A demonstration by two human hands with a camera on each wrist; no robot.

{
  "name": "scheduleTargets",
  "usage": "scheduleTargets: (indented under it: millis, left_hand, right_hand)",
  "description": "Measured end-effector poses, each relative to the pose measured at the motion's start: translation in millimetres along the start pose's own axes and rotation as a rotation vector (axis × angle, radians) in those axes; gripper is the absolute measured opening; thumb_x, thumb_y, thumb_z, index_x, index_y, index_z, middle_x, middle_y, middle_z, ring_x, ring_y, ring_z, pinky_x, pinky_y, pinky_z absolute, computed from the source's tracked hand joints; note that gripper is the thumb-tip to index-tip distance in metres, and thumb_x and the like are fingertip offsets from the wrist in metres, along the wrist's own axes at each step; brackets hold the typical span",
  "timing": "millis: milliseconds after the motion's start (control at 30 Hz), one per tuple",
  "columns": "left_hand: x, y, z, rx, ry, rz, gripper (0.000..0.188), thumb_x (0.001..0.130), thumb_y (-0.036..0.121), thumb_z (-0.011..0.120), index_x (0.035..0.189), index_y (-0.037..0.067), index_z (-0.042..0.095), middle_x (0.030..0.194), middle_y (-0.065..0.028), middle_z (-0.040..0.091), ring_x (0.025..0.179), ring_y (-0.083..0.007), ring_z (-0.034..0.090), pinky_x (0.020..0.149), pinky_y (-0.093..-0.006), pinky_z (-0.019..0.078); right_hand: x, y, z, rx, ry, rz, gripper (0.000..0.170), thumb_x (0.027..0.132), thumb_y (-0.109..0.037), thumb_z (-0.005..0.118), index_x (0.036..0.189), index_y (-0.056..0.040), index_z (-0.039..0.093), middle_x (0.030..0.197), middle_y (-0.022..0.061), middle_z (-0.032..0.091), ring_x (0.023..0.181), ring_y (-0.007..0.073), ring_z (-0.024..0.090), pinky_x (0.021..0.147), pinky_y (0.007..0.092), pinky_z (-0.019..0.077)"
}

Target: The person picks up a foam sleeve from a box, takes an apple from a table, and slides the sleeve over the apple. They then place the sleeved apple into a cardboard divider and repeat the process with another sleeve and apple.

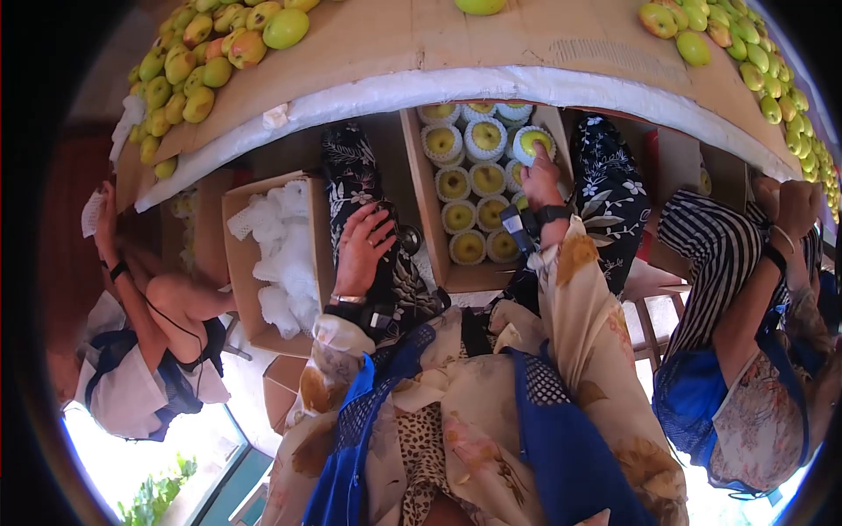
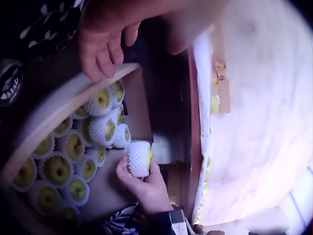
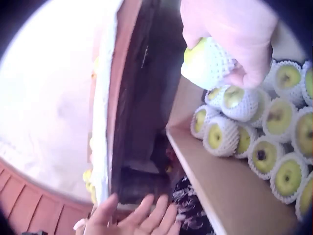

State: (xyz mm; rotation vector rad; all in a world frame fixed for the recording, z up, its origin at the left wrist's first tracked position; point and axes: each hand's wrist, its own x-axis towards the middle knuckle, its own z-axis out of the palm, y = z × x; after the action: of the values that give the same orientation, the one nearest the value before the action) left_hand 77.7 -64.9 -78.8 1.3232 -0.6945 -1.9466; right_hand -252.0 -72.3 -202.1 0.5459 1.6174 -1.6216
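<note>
My right hand point(image 1: 542, 182) grips a green apple in a white foam net point(image 1: 532, 143) over the far right part of a cardboard box point(image 1: 424, 180). The same netted apple point(image 2: 139, 158) shows in the fingers of the right hand point(image 2: 149, 188) in the left wrist view, and the right wrist view has the hand point(image 3: 234, 34) around the apple point(image 3: 208, 63) above the box. Rows of netted apples point(image 1: 487, 179) lie in the box. My left hand point(image 1: 361, 250) holds nothing, fingers extended, above the patterned trouser leg, left of the box.
A box of white foam nets point(image 1: 282, 254) stands at the left. Across the front runs a cardboard-covered table point(image 1: 421, 53) with piles of loose apples point(image 1: 197, 66) at both sides. A person point(image 1: 149, 351) sits at the left, another point(image 1: 745, 351) at the right.
</note>
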Motion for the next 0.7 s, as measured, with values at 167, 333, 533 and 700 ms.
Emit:
scheduleTargets:
  millis: [167,333,533,700]
  left_hand:
    - [-4,-12,-22,-0.074,-0.066,-0.036,0.035,0.089,0.021,0.051,0.120,0.006,0.043,0.117,-0.0136,0.052,0.110,-0.0263,0.051,0.092,-0.0420,0.0415]
    - [1,-11,-15,-0.069,-0.033,-0.059,0.030,0.091,0.015,0.049,0.119,0.006,0.044,0.112,-0.0132,0.055,0.107,-0.0256,0.054,0.089,-0.0402,0.0446]
    - [2,-10,-12,-0.011,-0.032,-0.078,0.030,0.091,0.015,0.050,0.119,0.006,0.043,0.113,-0.0126,0.054,0.107,-0.0246,0.054,0.088,-0.0374,0.0457]
    - [3,-10,-8,0.013,-0.028,-0.083,0.028,0.091,0.011,0.049,0.118,0.006,0.044,0.113,-0.0128,0.055,0.106,-0.0240,0.054,0.088,-0.0375,0.0459]
  right_hand:
    - [56,25,8,-0.191,-0.006,-0.171,0.061,0.072,-0.037,0.071,0.108,0.0075,0.052,0.091,0.0134,0.060,0.077,0.0212,0.056,0.068,0.0323,0.0445]
    - [76,37,16,-0.373,0.066,-0.167,0.042,0.071,-0.034,0.074,0.100,-0.0094,0.056,0.087,0.0034,0.054,0.075,0.0150,0.051,0.058,0.0272,0.0447]
    - [42,19,21,0.011,-0.086,0.011,0.048,0.074,-0.029,0.072,0.112,-0.0107,0.049,0.098,0.0037,0.053,0.082,0.0166,0.052,0.065,0.0298,0.0490]
    - [66,28,14,0.121,-0.258,0.106,0.043,0.077,-0.026,0.070,0.112,-0.0118,0.049,0.102,0.0048,0.054,0.085,0.0177,0.054,0.070,0.0313,0.0490]
